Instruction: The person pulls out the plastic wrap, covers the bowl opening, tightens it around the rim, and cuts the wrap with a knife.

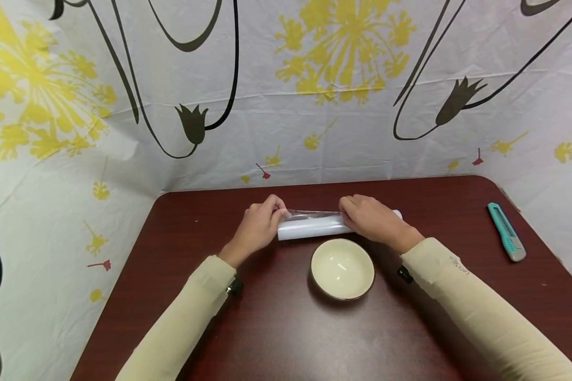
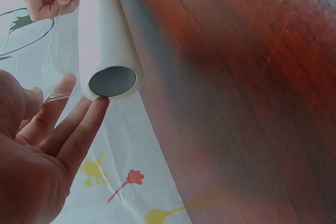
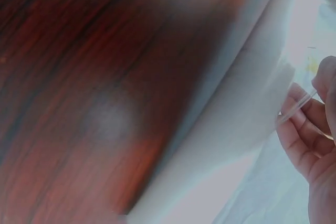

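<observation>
- Nearest on the dark table (image 1: 276, 338), the cream bowl (image 1: 342, 272) stands upright, its inside bare; no film lies across it.
- To the right, well apart from the hands, lies a teal-and-grey cutter (image 1: 506, 233), untouched.
- Just beyond the bowl, the white roll (image 1: 312, 228) lies on its side, left to right: smooth, pale, with a hollow core at its left end.
- The left hand (image 1: 257, 227) pinches the film between thumb and forefinger, its other fingers loosely extended against the roll's end.
- The right hand (image 1: 372, 219), fingers curled, seems to pinch the film farther right, over the roll.
- Between them a clear, glossy strip of film (image 1: 314, 214) is already lifted; it appears uncut, so drawing out more and severing it seem left.
- Farthest, a flowered sheet (image 1: 286, 137) hangs behind.
</observation>
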`<control>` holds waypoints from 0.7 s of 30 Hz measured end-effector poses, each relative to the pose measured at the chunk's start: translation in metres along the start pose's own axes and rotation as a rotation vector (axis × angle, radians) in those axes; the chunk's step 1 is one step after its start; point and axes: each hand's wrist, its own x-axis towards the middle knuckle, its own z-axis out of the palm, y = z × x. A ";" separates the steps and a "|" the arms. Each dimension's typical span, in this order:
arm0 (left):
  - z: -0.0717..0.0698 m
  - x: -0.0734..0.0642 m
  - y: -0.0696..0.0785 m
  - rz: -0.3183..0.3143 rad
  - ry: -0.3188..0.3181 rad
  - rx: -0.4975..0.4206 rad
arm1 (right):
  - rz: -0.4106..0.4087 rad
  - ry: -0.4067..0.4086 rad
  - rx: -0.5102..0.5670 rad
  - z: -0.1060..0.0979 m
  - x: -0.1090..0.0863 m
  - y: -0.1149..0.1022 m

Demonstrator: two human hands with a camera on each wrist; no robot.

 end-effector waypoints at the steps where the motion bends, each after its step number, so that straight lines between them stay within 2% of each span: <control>1: -0.001 0.001 0.000 -0.003 0.002 0.000 | 0.005 -0.012 0.003 -0.001 0.001 -0.001; 9: -0.004 0.002 0.001 -0.019 0.022 -0.015 | 0.042 -0.075 0.062 -0.015 0.007 -0.006; 14: -0.005 0.003 0.000 -0.007 0.026 -0.019 | 0.009 -0.084 0.131 -0.021 0.008 -0.010; 17: -0.005 0.003 0.000 0.000 0.023 -0.016 | -0.015 -0.107 0.133 -0.021 0.007 -0.011; 21: -0.004 0.002 0.001 0.006 0.019 -0.008 | 0.009 -0.135 0.136 -0.020 0.004 -0.012</control>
